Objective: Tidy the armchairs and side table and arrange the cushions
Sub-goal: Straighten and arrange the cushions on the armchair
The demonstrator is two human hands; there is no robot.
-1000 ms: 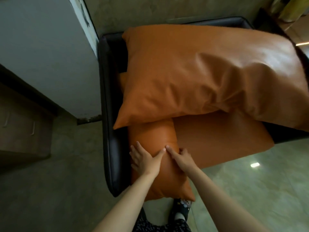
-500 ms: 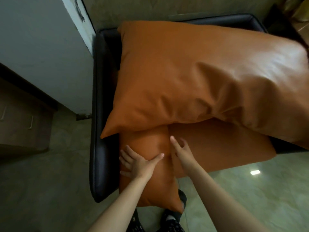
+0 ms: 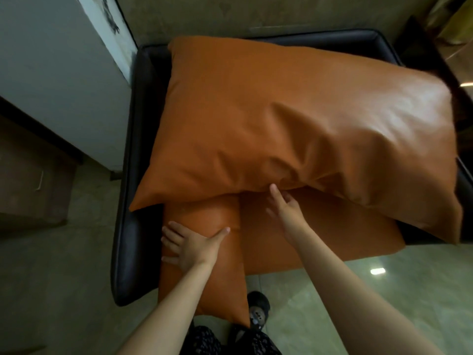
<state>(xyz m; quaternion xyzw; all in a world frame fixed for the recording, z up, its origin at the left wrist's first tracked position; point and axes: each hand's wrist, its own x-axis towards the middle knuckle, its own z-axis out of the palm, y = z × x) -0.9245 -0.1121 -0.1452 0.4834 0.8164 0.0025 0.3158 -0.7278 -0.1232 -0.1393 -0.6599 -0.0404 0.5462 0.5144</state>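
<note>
A black leather armchair (image 3: 133, 226) holds three orange cushions. A big cushion (image 3: 294, 119) lies tilted across the top. Under it a narrow cushion (image 3: 204, 283) stands along the left arm and hangs over the front edge. The flat seat cushion (image 3: 340, 242) lies to its right. My left hand (image 3: 192, 245) presses flat on the narrow cushion, fingers spread. My right hand (image 3: 284, 208) reaches to the lower edge of the big cushion, index finger touching it, fingers apart and holding nothing.
A white wall panel (image 3: 58, 73) stands close to the chair's left arm. A brown cabinet (image 3: 30, 180) is at the far left. Glossy tiled floor (image 3: 384, 290) lies in front. My dark slipper (image 3: 258, 311) shows below the narrow cushion.
My right hand has left the narrow cushion and moved up and right to the big cushion's lower edge. My left hand slid slightly left on the narrow cushion.
</note>
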